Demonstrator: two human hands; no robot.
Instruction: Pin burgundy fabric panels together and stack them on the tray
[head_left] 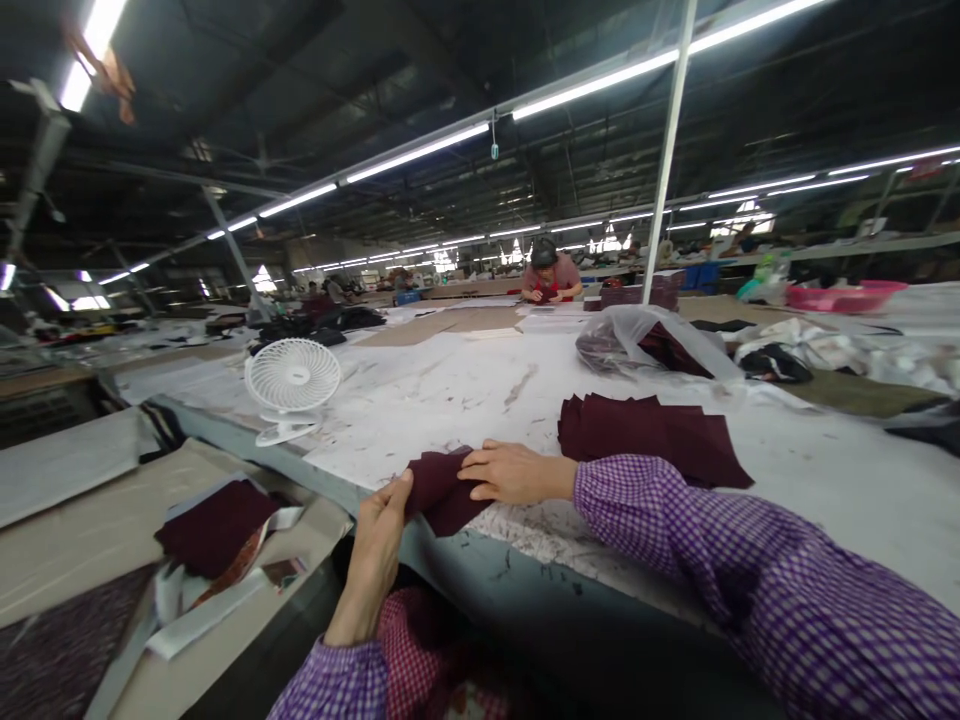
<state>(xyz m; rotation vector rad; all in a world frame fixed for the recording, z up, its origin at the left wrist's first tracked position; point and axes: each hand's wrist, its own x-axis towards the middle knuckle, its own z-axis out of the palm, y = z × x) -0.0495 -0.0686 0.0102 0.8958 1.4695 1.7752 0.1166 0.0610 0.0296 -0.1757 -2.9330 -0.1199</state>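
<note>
At marked white tabletop (450, 380), below tube lights (417, 154): left fingers (403, 487) pinch maroon cloth (444, 494), right fingers (487, 459) outstretched atop.

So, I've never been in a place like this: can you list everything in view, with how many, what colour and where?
held cloth: several pieces, maroon, table's near edge
cloth stack: one, maroon, beyond right forearm
plastic bag: one, see-through, behind stack
fan: one, white, table's left side
table: one, white-topped, in front
loose cloth: pile, maroon on top, lower left
olive cloth: one, olive, right
basin: one, pink, far right
pole: one nearby, white, right of centre
lights: many, white, overhead
co-worker: one, red apron, across table; others too blurred to count
sleeves: two, purple-white check, foreground
left hand: one, bare, gripping held cloth
right hand: one, bare, on held cloth
</note>
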